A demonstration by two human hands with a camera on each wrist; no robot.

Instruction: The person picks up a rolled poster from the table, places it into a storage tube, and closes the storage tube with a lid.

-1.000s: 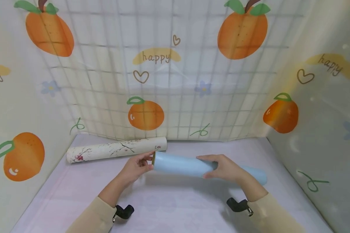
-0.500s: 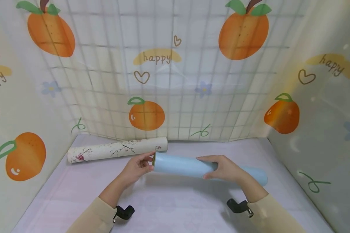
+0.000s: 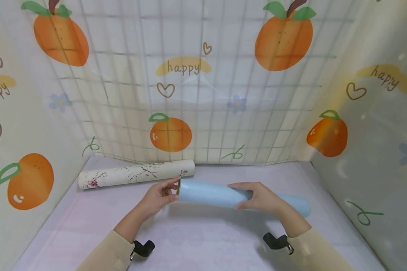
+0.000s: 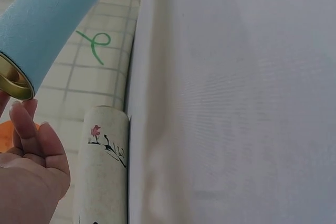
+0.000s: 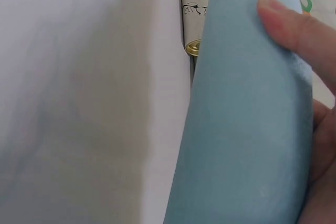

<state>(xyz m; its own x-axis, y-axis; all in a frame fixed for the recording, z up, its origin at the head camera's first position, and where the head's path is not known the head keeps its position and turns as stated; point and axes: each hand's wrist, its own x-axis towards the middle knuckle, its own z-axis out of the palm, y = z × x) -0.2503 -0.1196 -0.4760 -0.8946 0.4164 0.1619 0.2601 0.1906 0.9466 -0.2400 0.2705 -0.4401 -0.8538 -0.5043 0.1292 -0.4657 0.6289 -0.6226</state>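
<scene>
A light blue tube point(image 3: 207, 192) with a gold metal end point(image 4: 14, 80) is held a little above the table, tilted slightly down to the right. My right hand point(image 3: 262, 196) grips it round the middle, thumb along the near side; the right wrist view shows the thumb point(image 5: 286, 22) pressed on its surface. At the left end, my left hand point(image 3: 157, 197) pinches the rim between thumb and fingertips. Behind the left hand lies a white tube point(image 3: 135, 174) printed with plum blossom branches, not touched by either hand as far as the frames show.
The pale table cover point(image 3: 190, 241) runs back to a sheet wall point(image 3: 203, 124) with printed oranges and grid lines. Similar sheets close off the left and right sides. The white tube lies against the back edge, left of the middle.
Both hands keep their hold on the blue tube, which has dipped very slightly at its left end. The white tube stays where it was.
</scene>
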